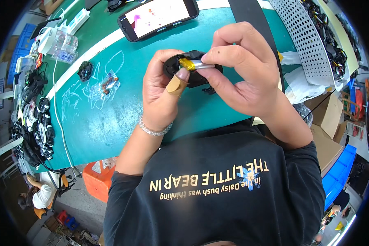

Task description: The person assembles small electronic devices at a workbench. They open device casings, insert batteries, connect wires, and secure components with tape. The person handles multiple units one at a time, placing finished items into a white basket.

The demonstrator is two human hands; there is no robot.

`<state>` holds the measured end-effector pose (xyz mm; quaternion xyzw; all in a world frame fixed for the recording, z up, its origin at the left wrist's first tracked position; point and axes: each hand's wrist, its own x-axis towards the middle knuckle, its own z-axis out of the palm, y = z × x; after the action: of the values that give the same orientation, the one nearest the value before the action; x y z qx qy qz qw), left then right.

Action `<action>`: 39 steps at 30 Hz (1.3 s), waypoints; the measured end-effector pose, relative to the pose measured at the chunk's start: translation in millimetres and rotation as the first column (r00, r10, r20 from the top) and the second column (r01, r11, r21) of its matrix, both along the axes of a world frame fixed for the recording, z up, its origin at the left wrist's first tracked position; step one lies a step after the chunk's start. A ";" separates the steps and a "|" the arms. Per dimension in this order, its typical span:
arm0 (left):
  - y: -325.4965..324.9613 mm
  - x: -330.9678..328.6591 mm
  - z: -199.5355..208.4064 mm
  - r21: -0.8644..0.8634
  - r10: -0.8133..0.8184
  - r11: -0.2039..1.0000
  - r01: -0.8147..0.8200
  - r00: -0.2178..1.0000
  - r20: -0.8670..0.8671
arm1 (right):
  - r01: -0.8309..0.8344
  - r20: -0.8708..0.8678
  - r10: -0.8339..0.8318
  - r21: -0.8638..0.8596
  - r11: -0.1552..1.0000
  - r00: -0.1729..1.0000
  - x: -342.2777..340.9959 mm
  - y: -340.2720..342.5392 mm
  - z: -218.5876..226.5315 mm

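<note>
Above the green table [90, 131], my left hand [160, 96] is closed around a black plastic housing [170, 66] with a rounded end. A bandage [176, 85] wraps the left thumb, whose tip presses near the housing's opening. My right hand [250, 69] pinches a small silver battery [202, 64] with yellow tape at its left end. The battery lies across the housing's open side, between both hands. How deep it sits in the housing I cannot tell, because the fingers cover part of it.
At the far edge lies a phone [131, 33] with its screen lit. A small black part [85, 71] and a clear bag [97, 91] are to the left, with black cables [41, 127] beyond. A white perforated basket [293, 35] of parts stands right; an orange stool [95, 182] is lower left.
</note>
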<state>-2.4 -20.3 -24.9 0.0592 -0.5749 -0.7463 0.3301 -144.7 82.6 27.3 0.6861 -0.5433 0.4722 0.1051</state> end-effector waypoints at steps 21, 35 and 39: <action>9.0 -14.0 -6.3 -0.270 0.044 0.962 0.038 0.955 0.292 | 0.019 0.346 -0.149 0.353 0.935 0.926 -24.4 39.5 -34.3; -3.6 -20.3 -17.4 0.529 -0.302 0.814 0.241 0.953 0.031 | 0.557 -0.600 -0.229 0.443 0.703 0.767 -110.3 105.2 -55.6; -3.6 -20.0 -15.2 0.591 -0.299 0.779 0.210 0.953 0.056 | 0.549 -0.653 -0.175 0.426 0.719 0.737 -111.5 104.5 -57.7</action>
<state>-22.4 -23.9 -40.1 0.1330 -0.3460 -0.9167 0.1492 -256.2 187.1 -30.4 0.6642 -0.7346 0.0179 0.1372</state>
